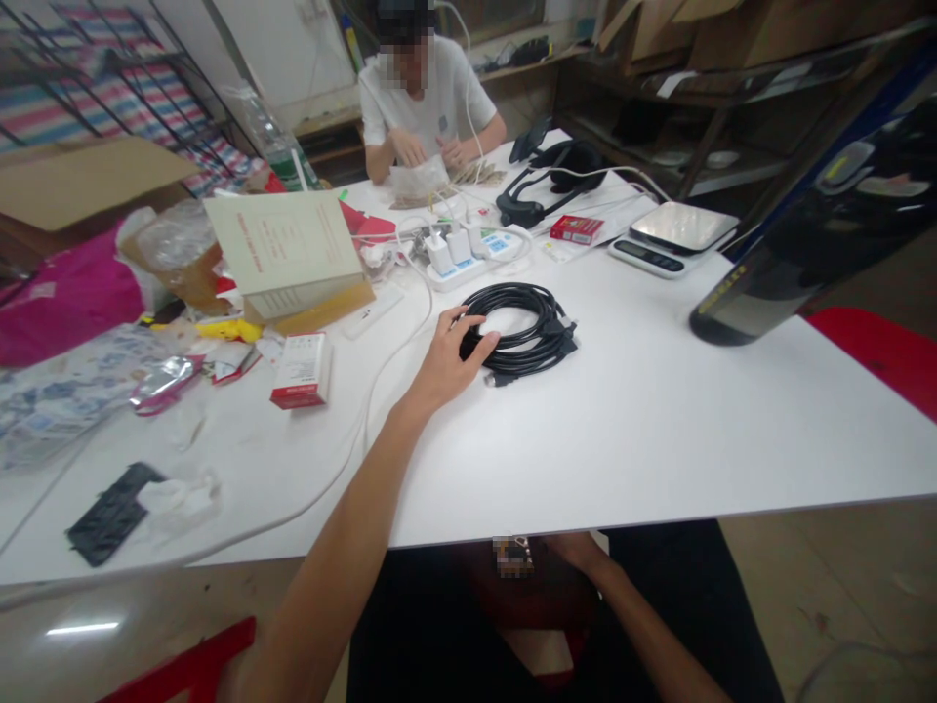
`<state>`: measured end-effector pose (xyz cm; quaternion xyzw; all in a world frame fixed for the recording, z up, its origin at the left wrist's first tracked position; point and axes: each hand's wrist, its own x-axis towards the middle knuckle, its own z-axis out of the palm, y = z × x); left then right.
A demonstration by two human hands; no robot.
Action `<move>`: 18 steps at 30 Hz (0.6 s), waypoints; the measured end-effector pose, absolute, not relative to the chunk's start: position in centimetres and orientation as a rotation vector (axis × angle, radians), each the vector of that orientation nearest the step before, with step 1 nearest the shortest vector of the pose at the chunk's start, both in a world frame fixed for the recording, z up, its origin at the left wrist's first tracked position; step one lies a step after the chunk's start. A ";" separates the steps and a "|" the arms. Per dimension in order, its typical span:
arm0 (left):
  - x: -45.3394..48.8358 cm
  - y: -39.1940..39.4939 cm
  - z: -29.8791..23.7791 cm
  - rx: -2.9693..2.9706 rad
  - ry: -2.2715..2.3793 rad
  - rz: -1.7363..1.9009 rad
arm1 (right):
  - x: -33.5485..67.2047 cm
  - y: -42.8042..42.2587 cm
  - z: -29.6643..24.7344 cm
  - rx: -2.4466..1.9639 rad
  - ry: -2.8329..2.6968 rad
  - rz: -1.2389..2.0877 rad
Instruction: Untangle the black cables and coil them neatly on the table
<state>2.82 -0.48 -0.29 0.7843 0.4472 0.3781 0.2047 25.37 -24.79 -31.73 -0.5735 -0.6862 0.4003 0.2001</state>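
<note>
Left hand point(446, 363) pinches flat cable coil point(540, 324), elongated left-right.

Small packing workshop: white surface point(659, 420) carrying a digital scale point(673, 237), power strip with chargers point(468, 256), small boxes; cardboard cartons point(80, 181) and metal shelving point(703, 88) around.

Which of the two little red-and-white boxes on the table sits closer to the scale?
The red box right beside the scale, on the far side. The other box lies left of the left hand.
</note>
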 end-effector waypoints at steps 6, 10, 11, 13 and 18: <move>3.9 -1.5 0.2 2.233 1.175 0.989 | 25.2 -24.7 -29.8 -1.627 -1.946 1.224; 4.9 -2.4 0.8 2.243 1.047 0.956 | 25.2 -25.1 -28.2 -1.579 -1.974 1.277; 5.0 -2.5 0.9 2.229 1.010 0.959 | 25.1 -25.2 -27.8 -1.562 -1.981 1.295; 5.1 -2.5 1.0 2.161 0.966 0.998 | 25.1 -25.5 -26.9 -1.536 -1.992 1.337; 4.6 -1.8 0.8 2.051 1.075 1.220 | 25.0 -25.6 -25.3 -1.540 -1.980 1.514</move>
